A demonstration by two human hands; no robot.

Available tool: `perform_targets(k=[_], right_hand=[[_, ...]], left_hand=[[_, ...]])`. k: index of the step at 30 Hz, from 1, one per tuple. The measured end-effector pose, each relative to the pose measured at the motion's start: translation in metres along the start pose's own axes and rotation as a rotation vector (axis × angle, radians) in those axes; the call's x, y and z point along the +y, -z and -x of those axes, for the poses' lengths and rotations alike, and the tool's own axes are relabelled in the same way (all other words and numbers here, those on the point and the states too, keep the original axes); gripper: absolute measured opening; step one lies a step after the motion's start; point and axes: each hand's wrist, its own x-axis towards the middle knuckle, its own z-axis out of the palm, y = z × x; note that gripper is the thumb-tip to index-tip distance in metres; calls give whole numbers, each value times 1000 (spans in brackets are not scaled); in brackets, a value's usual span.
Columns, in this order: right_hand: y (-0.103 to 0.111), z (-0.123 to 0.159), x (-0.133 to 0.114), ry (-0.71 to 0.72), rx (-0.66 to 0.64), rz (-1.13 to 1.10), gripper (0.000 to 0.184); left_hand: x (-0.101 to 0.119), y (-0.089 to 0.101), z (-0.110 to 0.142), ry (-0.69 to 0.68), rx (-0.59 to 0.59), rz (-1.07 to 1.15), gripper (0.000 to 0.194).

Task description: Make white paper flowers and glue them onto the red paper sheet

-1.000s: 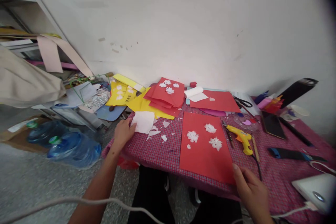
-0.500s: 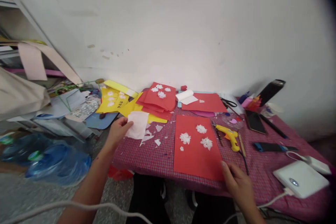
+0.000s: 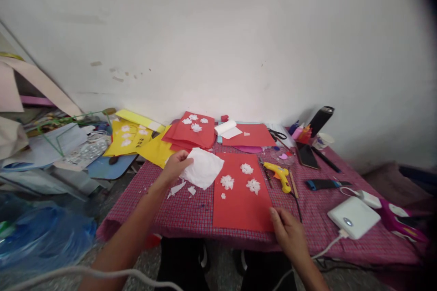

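Note:
My left hand (image 3: 178,166) pinches a thin white sheet of paper (image 3: 202,169) by its left side, held over the table at the left edge of a red card (image 3: 239,211). On that card are three ruffled white paper flowers (image 3: 253,186) and one small white scrap (image 3: 223,196). At the card's lower right corner, my right hand (image 3: 289,232) grips the edge, thumb on top; its other fingers are partly hidden. Torn white paper scraps (image 3: 176,188) lie below the sheet. A yellow glue gun (image 3: 280,175) rests right of the card.
Behind are a stack of red cards (image 3: 191,134) with white flowers, yellow cards (image 3: 128,138), a paper roll (image 3: 226,127) and scissors (image 3: 278,134). To the right lie a phone (image 3: 307,155), a black bottle (image 3: 321,120), a utility knife (image 3: 322,184) and a white power bank (image 3: 354,218) with a cable.
My left hand has carried the white sheet rightward to the red card's edge. My right hand stays at the card's corner. The view has shifted, so the table items appear further left.

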Motion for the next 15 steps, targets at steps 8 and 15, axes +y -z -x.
perform_targets(k=[8,15], right_hand=[[7,-9,-3,-165,-8,-131,38],[-2,-89,-65,-5,49,-307,21]], left_hand=[[0,5,-5,61,-67,-31,35],[-11,-41,-33,40,-143,88,33]])
